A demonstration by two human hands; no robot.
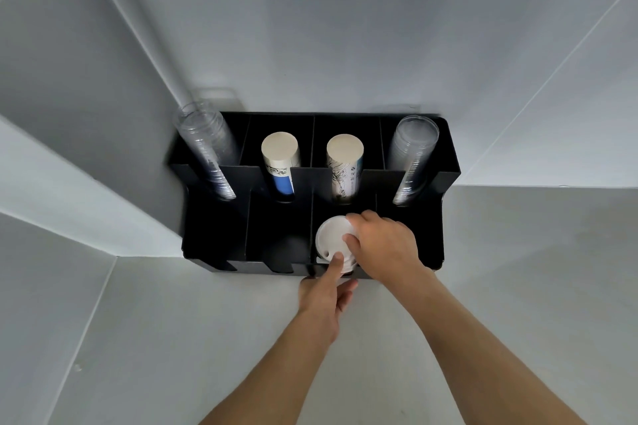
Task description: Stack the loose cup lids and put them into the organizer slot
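My right grip (pixel 379 245) pinches the round white plastic lid stack (pixel 332 234) by its far rim, my left grip (pixel 322 298) seemingly its near rim; its axis stands upright in the black plastic organizer (pixel 214 228) slot.

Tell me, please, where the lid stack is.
The lid stack is in the organizer front row, third slot from left, held by left hand and right hand.

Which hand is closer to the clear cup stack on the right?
Right. The right hand grips the white lids in front-left of the clear cup stack; the left hand is farther, at the organizer's front edge, thumb on the lids.
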